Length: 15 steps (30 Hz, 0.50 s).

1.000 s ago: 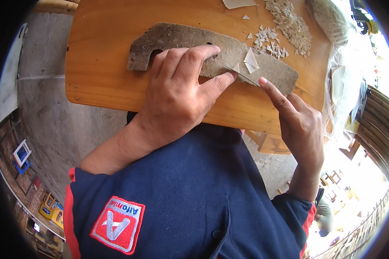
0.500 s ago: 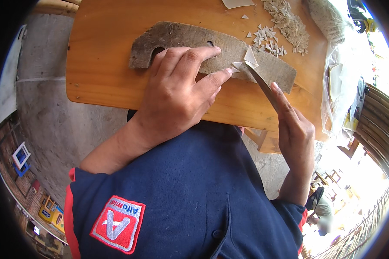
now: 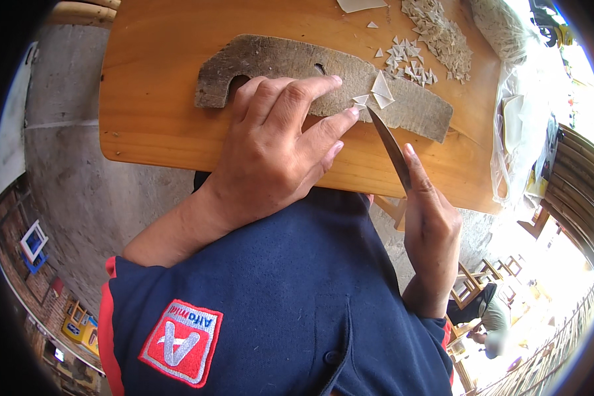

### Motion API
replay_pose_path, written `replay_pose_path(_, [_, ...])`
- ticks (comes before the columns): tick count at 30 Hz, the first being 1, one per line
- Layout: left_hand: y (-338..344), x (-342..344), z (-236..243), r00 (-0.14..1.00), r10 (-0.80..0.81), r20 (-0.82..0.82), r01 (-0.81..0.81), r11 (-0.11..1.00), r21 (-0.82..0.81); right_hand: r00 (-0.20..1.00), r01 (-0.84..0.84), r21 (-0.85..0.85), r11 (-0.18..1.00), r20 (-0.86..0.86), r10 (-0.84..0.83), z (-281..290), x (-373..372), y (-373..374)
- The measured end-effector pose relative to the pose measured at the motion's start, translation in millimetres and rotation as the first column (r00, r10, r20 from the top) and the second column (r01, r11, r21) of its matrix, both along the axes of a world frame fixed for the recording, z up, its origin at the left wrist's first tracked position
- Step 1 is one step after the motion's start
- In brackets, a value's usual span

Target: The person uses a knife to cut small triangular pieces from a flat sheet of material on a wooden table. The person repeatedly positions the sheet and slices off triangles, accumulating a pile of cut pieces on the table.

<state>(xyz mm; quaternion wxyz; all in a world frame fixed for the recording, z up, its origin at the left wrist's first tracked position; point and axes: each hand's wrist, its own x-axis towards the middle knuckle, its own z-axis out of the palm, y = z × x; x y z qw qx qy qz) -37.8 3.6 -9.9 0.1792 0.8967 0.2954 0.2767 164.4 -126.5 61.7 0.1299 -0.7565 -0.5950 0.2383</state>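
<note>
My left hand (image 3: pixel 277 138) rests with spread, bent fingers on a worn grey-brown wooden board (image 3: pixel 419 109), its index fingertip touching a small pale triangle (image 3: pixel 361 99). A larger pale piece (image 3: pixel 382 92), split into triangles, lies just right of it on the board. My right hand (image 3: pixel 432 221), lower right, grips a long dark knife blade (image 3: pixel 393 150), its point beside the small triangle. Beyond the board are loose pale triangles (image 3: pixel 409 59) and a heap of small pale flakes (image 3: pixel 442 39).
The orange wooden table (image 3: pixel 158 105) has a pale sheet (image 3: pixel 360 3) at its back and plastic bags (image 3: pixel 508 132) along its right edge. Another person (image 3: pixel 492 313) is bent over at lower right among small wooden frames (image 3: pixel 472 284). A concrete floor (image 3: pixel 66 165) shows at left.
My right hand with the knife has moved down and left, the blade now angled more steeply, its point drawn back from the larger piece. My left hand has shifted only slightly.
</note>
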Motion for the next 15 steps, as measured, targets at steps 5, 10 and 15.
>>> replay_pose_path(5, [-0.1,2.5,2.7,0.999,0.011,-0.038,-0.011,1.000,0.017,1.000,-0.017,0.074,0.997,-0.001,0.017,-6.8,-4.7,2.6])
replay_pose_path(10, [-1.0,2.8,-0.5,0.999,0.024,-0.036,-0.023,0.999,0.046,1.000,-0.022,0.058,0.998,0.003,0.022,-7.6,-7.7,3.9])
replay_pose_path(15, [-0.6,3.2,-1.8,0.999,0.022,-0.033,-0.021,0.998,0.052,0.996,-0.030,0.017,0.999,0.083,0.028,-3.6,-9.6,1.6])
